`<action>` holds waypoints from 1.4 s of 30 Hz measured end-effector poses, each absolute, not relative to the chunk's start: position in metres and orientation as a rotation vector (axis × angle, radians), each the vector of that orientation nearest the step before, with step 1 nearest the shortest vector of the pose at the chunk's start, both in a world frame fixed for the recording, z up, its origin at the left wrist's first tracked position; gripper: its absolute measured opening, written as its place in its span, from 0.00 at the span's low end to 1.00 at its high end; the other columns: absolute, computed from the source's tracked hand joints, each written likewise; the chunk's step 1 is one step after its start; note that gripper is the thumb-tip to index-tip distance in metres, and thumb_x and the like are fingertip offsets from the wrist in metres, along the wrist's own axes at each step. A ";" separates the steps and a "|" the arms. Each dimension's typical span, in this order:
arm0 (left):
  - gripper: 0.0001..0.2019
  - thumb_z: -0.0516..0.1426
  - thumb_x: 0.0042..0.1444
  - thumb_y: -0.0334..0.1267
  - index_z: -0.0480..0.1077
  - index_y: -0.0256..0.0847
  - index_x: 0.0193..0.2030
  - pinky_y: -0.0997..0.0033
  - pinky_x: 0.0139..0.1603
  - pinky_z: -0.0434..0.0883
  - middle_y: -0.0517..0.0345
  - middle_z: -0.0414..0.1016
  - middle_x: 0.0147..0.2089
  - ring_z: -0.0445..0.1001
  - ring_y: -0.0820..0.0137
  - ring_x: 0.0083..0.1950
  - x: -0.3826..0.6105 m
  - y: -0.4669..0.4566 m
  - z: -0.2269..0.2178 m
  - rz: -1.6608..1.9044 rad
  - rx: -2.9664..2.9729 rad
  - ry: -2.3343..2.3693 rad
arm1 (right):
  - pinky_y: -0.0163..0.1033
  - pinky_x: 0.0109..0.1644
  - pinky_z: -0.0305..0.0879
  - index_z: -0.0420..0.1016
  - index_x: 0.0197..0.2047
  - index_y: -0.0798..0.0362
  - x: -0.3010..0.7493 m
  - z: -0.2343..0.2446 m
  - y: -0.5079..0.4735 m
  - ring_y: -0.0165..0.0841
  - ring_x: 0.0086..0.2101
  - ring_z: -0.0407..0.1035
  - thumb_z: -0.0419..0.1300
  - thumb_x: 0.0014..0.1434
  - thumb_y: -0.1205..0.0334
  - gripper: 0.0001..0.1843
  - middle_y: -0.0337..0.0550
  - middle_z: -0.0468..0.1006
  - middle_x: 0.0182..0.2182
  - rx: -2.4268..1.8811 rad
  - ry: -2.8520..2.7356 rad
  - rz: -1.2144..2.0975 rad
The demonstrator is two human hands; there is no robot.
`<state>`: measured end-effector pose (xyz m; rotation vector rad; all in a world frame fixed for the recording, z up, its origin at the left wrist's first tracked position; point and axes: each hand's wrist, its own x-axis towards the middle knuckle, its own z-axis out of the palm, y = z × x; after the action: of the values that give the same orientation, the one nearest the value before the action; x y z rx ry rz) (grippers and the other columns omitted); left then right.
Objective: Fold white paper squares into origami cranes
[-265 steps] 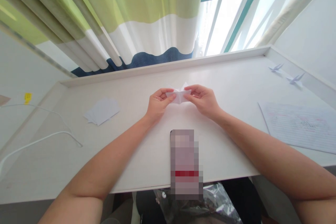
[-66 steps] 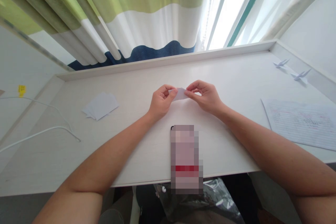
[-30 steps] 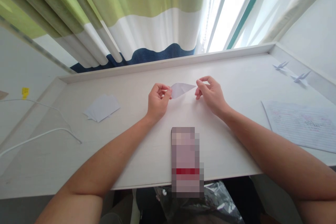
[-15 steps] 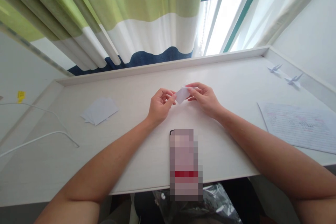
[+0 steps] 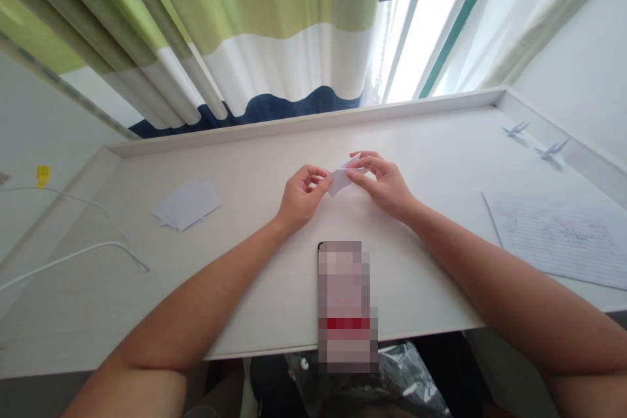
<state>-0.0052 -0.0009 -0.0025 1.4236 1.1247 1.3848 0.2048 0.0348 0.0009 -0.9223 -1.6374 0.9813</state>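
Both hands meet over the middle of the long white desk (image 5: 441, 144), forearms lying across its near edge. The left hand (image 5: 300, 197) has thumb and forefinger pressed together on the lower left end of a small folded piece of white paper (image 5: 341, 178), the other fingers curled into the palm. The right hand (image 5: 386, 184) clamps the upper right end of it, thumb beneath and fingertips on top, closed tight on the fold. The paper sits between the two hands, tilted, its right tip raised a little; whether its lower edge touches the desk is hard to tell.

Closer to the person, right at the near edge, a dark rectangular phone (image 5: 345, 304) lies flat, its screen blurred out. Off to the left rests a loose stack of white paper squares (image 5: 187, 204), well apart from the hands, and further left a thin white cable (image 5: 78, 253) loops over the surface. A yellow tag (image 5: 43, 174) sits by the left wall. On the right lies a lined sheet with faint writing (image 5: 558, 235). Two little white paper cranes (image 5: 515, 128) stand near the far right corner, one just beside the other. Behind the desk hangs a green, white and navy striped curtain (image 5: 274, 46), with bright window light beside it.
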 end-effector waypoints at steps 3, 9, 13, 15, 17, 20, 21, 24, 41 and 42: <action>0.14 0.71 0.59 0.49 0.76 0.42 0.38 0.74 0.33 0.73 0.55 0.82 0.41 0.77 0.71 0.36 -0.005 -0.001 -0.004 1.391 1.422 1.136 | 0.64 0.70 0.65 0.84 0.38 0.46 0.206 0.001 0.035 0.48 0.60 0.74 0.73 0.61 0.47 0.12 0.49 0.82 0.57 -0.909 -1.648 0.992; 0.14 0.71 0.59 0.49 0.76 0.42 0.38 0.74 0.33 0.73 0.56 0.81 0.39 0.76 0.71 0.36 -0.006 0.002 -0.007 1.404 1.422 1.124 | 0.61 0.68 0.69 0.87 0.44 0.43 0.206 0.000 0.037 0.46 0.60 0.75 0.71 0.63 0.46 0.12 0.48 0.81 0.57 -0.903 -1.550 1.071; 0.13 0.71 0.59 0.48 0.78 0.42 0.38 0.73 0.35 0.73 0.55 0.83 0.41 0.78 0.70 0.39 -0.006 0.001 -0.008 1.395 1.426 1.141 | 0.62 0.67 0.71 0.87 0.49 0.40 0.206 0.000 0.036 0.46 0.58 0.75 0.70 0.65 0.47 0.13 0.47 0.81 0.55 -0.921 -1.620 0.924; 0.10 0.69 0.62 0.47 0.80 0.43 0.41 0.72 0.35 0.73 0.55 0.84 0.42 0.77 0.70 0.37 -0.007 0.000 -0.007 1.379 1.460 1.171 | 0.62 0.68 0.70 0.86 0.53 0.39 0.206 0.000 0.036 0.46 0.59 0.74 0.71 0.65 0.48 0.15 0.46 0.81 0.55 -0.905 -1.663 0.854; 0.08 0.67 0.64 0.45 0.82 0.44 0.44 0.71 0.35 0.71 0.56 0.86 0.42 0.76 0.71 0.35 -0.008 -0.001 -0.006 1.366 1.534 1.202 | 0.62 0.68 0.70 0.85 0.56 0.38 0.206 -0.002 0.035 0.46 0.61 0.74 0.70 0.66 0.49 0.16 0.46 0.81 0.57 -0.881 -1.677 0.845; 0.07 0.65 0.66 0.43 0.84 0.46 0.44 0.69 0.36 0.69 0.57 0.86 0.42 0.75 0.70 0.36 -0.009 -0.001 -0.004 1.383 1.676 1.227 | 0.63 0.69 0.69 0.86 0.56 0.39 0.206 -0.006 0.036 0.47 0.61 0.74 0.69 0.68 0.50 0.15 0.46 0.82 0.58 -0.880 -1.702 0.849; 0.07 0.65 0.66 0.43 0.84 0.46 0.43 0.68 0.37 0.68 0.57 0.86 0.42 0.75 0.69 0.38 -0.010 -0.001 -0.003 1.394 1.714 1.237 | 0.64 0.69 0.69 0.86 0.55 0.40 0.206 -0.008 0.037 0.47 0.61 0.74 0.69 0.68 0.50 0.14 0.47 0.82 0.58 -0.899 -1.723 0.824; 0.06 0.64 0.65 0.41 0.83 0.45 0.41 0.67 0.40 0.70 0.58 0.86 0.41 0.76 0.67 0.41 -0.010 -0.001 -0.002 1.395 1.773 1.291 | 0.66 0.67 0.70 0.88 0.52 0.40 0.207 -0.009 0.036 0.49 0.60 0.74 0.70 0.67 0.51 0.11 0.47 0.82 0.57 -0.943 -1.797 0.680; 0.01 0.67 0.63 0.35 0.82 0.45 0.41 0.62 0.49 0.74 0.56 0.86 0.42 0.80 0.65 0.47 -0.008 -0.005 -0.002 1.385 1.887 1.216 | 0.53 0.49 0.79 0.83 0.40 0.46 0.200 -0.002 0.027 0.41 0.45 0.80 0.70 0.67 0.53 0.07 0.44 0.85 0.43 -0.816 -1.855 0.677; 0.01 0.67 0.63 0.35 0.82 0.44 0.40 0.63 0.48 0.74 0.56 0.86 0.41 0.81 0.65 0.45 -0.008 -0.005 -0.002 1.385 1.872 1.222 | 0.53 0.50 0.78 0.83 0.40 0.46 0.199 -0.002 0.027 0.41 0.45 0.80 0.69 0.68 0.52 0.08 0.44 0.85 0.43 -0.820 -1.845 0.692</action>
<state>-0.0079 -0.0046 -0.0016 1.8719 1.2220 1.3849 0.1994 0.0269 -0.0018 -0.8201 -1.8452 0.6922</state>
